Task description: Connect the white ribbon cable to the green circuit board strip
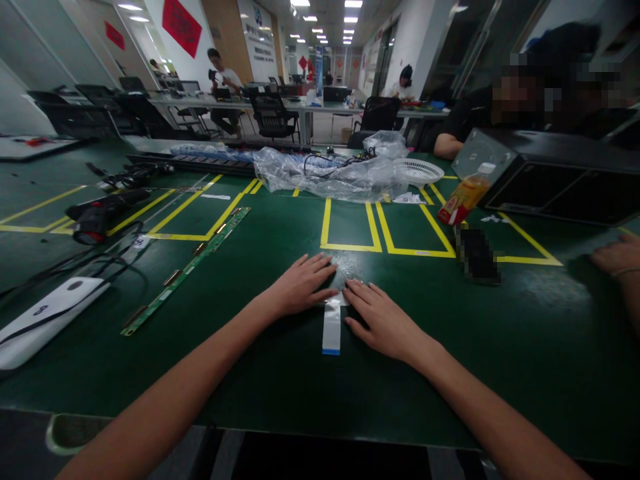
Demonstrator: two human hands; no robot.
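A white flat ribbon cable (pixel 331 328) with a blue end lies on the green table (pixel 280 393) in front of me. Its far end runs up between my hands and is partly covered by the fingers. On its left, my left hand (pixel 302 285) rests palm down, fingers stretched out, the thumb touching the cable. To the right, my right hand (pixel 383 317) lies flat with its fingers apart, fingertips at the cable's far part. Further left, a long narrow green circuit board (pixel 187 270) lies slanted on the table.
A white device with a black strap (pixel 50 319) and cables lie at left, near a black tool (pixel 103 215). Clear plastic wrap (pixel 330 175) stretches across the back. A drink bottle (pixel 465 195), phone (pixel 477 255) and black case (pixel 560 175) stand at right, beside another person's hand (pixel 617 253).
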